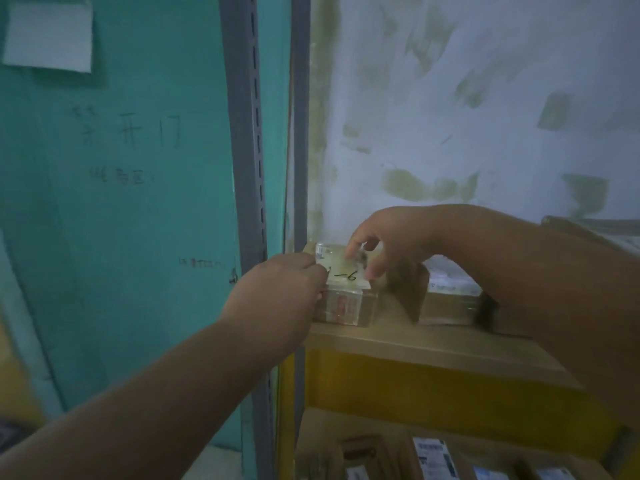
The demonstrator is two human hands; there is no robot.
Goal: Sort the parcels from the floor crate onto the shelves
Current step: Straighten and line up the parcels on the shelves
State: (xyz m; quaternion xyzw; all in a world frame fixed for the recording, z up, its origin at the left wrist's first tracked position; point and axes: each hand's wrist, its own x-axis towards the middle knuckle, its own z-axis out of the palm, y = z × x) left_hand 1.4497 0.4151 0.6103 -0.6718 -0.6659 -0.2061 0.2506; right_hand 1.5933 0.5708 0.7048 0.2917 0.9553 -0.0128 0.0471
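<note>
**Colours at the shelf**

Teal door (121, 202) with faint dark handwriting and a pale paper note (48, 34). Grey slotted upright (247, 133). Whitish wall (485, 98) blotched olive-green. Brown cardboard parcel (346, 299), white label (341, 268) marked "-6" in black. Yellow-fronted shelf (433, 382).

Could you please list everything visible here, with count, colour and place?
small parcel: one, brown taped, label marked "-6", shelf's left end
larger box: one, brown, right of it
shelf: one, tan board with yellow edge
lower parcels: several, brown, white-blue labels, shelf below
uprights: two, grey, centre
door: one, teal, left
paper: one, white, on door
wall: whitish, patchy, behind
left hand: on parcel's left
right hand: fingers on its top
</note>
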